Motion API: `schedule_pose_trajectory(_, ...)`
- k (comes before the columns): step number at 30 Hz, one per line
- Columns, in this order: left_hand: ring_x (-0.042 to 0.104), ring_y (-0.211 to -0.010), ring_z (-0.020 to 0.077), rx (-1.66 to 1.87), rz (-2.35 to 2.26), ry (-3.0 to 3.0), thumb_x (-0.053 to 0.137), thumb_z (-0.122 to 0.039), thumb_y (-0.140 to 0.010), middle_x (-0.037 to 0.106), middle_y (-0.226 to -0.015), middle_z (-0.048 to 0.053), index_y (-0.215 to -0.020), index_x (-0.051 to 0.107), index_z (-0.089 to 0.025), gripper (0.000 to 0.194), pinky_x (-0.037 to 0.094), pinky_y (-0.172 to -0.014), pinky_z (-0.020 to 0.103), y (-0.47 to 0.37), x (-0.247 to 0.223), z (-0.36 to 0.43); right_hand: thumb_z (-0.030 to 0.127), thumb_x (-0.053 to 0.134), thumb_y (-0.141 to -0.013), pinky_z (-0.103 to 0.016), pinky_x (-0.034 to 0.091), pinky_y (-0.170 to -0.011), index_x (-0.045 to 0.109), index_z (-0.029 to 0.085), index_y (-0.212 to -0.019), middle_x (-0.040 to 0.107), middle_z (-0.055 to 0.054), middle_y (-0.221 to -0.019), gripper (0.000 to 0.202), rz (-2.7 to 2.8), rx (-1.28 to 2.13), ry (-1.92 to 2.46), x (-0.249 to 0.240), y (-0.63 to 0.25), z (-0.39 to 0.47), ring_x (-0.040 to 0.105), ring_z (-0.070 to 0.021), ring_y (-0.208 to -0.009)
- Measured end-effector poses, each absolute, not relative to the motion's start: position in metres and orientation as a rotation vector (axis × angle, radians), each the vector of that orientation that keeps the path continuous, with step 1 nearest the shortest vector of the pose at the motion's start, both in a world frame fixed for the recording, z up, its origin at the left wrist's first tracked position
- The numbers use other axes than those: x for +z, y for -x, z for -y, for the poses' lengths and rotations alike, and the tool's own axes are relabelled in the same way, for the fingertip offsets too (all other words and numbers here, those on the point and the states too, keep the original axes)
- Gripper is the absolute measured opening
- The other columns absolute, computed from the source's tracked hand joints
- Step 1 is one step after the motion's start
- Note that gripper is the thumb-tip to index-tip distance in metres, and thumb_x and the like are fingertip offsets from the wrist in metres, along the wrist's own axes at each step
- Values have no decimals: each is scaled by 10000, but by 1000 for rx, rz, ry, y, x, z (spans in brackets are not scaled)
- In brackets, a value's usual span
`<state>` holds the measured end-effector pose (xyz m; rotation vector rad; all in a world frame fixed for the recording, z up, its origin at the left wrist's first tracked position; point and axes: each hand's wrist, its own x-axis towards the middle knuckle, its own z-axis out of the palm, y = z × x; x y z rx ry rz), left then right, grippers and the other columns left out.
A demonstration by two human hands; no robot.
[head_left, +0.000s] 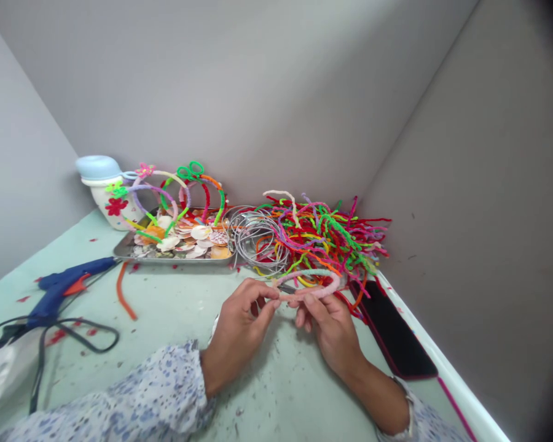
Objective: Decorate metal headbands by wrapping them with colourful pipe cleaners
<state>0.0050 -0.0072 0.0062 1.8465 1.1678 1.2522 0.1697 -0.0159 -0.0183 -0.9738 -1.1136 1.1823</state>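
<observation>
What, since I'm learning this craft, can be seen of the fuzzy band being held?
The fuzzy band looks soft and plush: pale pink at its rounded bend, grayish green on the far side, peach on the near side. It curves into a flattened loop in front of the colourful stems. The left hand pinches the peach side; the right hand grips it nearer the bend. Anything inside it is hidden.

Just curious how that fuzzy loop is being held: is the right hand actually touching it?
Touching. In the head view, the right hand has its thumb against the near side of the fuzzy loop, with no gap showing.
</observation>
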Motion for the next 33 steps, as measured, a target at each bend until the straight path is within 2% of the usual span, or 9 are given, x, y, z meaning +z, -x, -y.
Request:
schedule_pose_trajectory(23, 607, -701, 127, 1359, -1125, -1913, 628, -228, -800, 696, -844, 43, -887, 706, -194, 122, 459, -572, 216, -2, -1, 0, 329, 559, -861, -211, 396, -476, 649, 159, -915, 663, -45, -782, 200, 1093, 1229, 909, -22, -172, 15, 543, -96, -544)
schedule_pose_trajectory(33, 611, -766, 136, 1225, -1147, -2023, 584, -194, -826, 690, -868, 41, -902, 703, -200, 142, 481, -710, 244, -1, 0, 1, 328, 573, -851, -208, 389, -473, 650, 151, -893, 667, -42, -739, 197, 1093, 1232, 919, -21, -171, 14, 540, -98, -536)
